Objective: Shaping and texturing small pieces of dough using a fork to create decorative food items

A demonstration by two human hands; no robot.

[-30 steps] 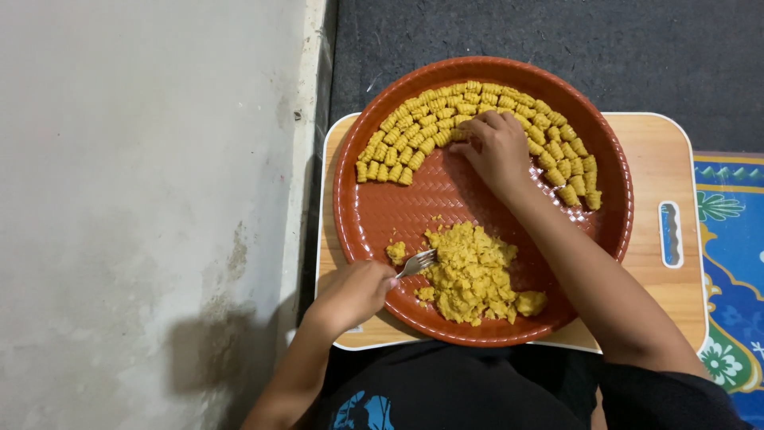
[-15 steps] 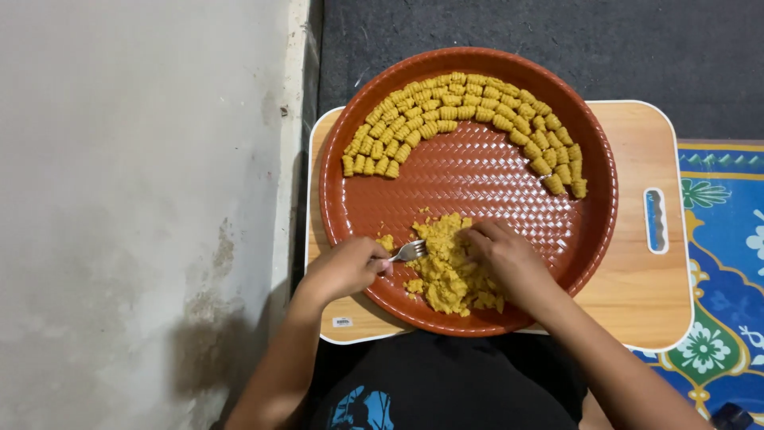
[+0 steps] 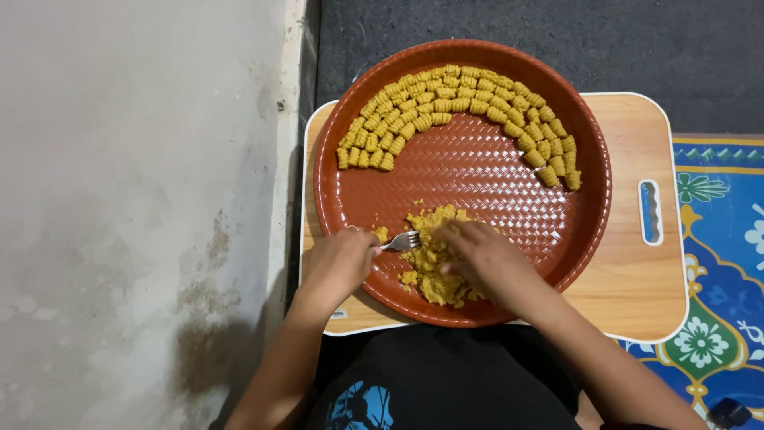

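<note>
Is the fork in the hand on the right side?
No, the fork is held by the left hand, while the right hand rests on the yellow dough pile.

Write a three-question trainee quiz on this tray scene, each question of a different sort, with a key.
1. True or false: the left hand holds a fork with its tines toward the heap of yellow dough.
2. Multiple choice: the shaped ridged pieces lie
A) in a heap at the tray's near edge
B) in an arc along the tray's far side
C) on the wooden board beside the tray
3. Fill in: the right hand rests on the ____ inside the round red-brown tray.

Key
1. True
2. B
3. Heap of yellow dough
</note>
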